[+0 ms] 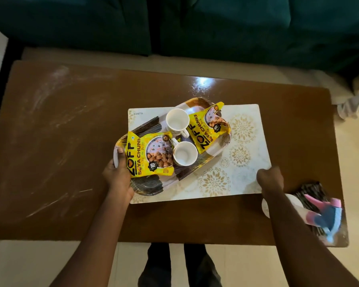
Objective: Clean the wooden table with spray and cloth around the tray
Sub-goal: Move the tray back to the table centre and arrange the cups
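Left hand (118,175) on tray (150,186) — right hand (270,179) on placemat (244,126).

Yellow packets (148,156) — brown table (71,141)

At four o'clock the spray bottle (327,215) is blurred, partly behind the right forearm (298,228). The right hand (270,179) hides its own fingertips at the mat (245,121) corner.

The room was dim and warm-toned. An overhead light glared off the tabletop (203,81) beyond the tray. The spray bottle (327,216) at right was motion-blurred, and wide-angle distortion bowed the edges.
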